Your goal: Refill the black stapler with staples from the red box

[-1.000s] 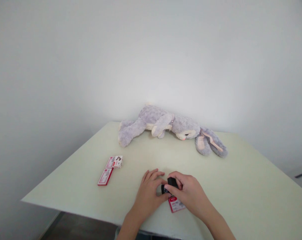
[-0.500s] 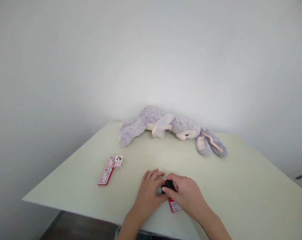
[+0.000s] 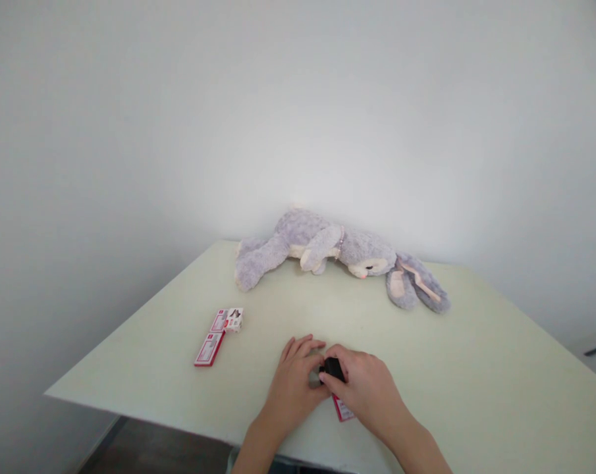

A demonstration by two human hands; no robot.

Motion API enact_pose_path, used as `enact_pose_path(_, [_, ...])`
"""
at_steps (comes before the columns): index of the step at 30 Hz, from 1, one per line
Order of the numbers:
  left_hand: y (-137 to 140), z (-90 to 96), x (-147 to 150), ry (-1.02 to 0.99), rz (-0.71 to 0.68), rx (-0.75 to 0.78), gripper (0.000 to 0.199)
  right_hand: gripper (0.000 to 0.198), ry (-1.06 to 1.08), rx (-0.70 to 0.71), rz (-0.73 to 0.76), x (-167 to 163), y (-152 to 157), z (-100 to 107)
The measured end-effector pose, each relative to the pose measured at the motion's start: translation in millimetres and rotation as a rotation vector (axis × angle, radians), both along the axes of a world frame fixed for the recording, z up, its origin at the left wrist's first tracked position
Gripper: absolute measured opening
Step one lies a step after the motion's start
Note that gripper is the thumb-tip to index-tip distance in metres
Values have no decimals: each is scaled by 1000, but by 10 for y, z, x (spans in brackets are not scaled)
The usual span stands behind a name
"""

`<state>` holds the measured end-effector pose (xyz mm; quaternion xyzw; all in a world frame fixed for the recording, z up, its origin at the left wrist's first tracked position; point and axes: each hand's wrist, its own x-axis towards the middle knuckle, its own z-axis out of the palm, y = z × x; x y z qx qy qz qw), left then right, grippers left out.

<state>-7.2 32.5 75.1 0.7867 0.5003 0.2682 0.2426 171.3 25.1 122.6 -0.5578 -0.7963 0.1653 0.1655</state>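
Observation:
Both my hands meet near the front edge of the pale green table (image 3: 475, 368). My right hand (image 3: 364, 385) grips a small black object (image 3: 333, 367) from above with curled fingers. My left hand (image 3: 294, 382) lies beside it, fingers spread on the tabletop, its thumb side touching the same black object. A red-and-white small box (image 3: 343, 409) lies flat under my right hand, mostly covered. What the black object is cannot be made out.
A grey plush rabbit (image 3: 337, 253) lies on its side along the table's far edge by the white wall. Two red-and-white small boxes (image 3: 209, 348) (image 3: 227, 320) lie at the left. The table's front edge runs just below my wrists.
My right hand has lowered and slid slightly left, pressing the black object down toward the table. It now covers more of the red-and-white box. My left hand has stayed put.

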Motion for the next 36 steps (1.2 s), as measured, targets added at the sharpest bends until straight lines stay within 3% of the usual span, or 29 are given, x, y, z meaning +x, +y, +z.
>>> enact_pose_path(5, [-8, -24, 2, -16, -4, 34, 37, 31, 157, 84, 18, 168, -25, 15])
enact_pose_path(9, [-13, -67, -10, -49, 4, 63, 44, 19, 234, 40, 94, 429, 15, -24])
enact_pose_path(14, [-107, 32, -11, -188, 60, 138, 49, 24, 359, 64, -35, 641, 30, -265])
enact_pose_path(20, [-293, 319, 342, -91, -345, 125, 58, 39, 502, 106, -275, 633, -19, -575])
enact_pose_path(22, [-296, 371, 390, -56, -399, 76, 61, 42, 512, 80, -345, 638, -42, -610])
enact_pose_path(30, [-204, 310, -148, 109, -135, -15, 78, 43, 549, -9, -389, 588, -270, -599])
enact_pose_path(36, [-154, 144, -74, 100, -114, 9, 78, 42, 644, -58, -303, 297, -305, -586])
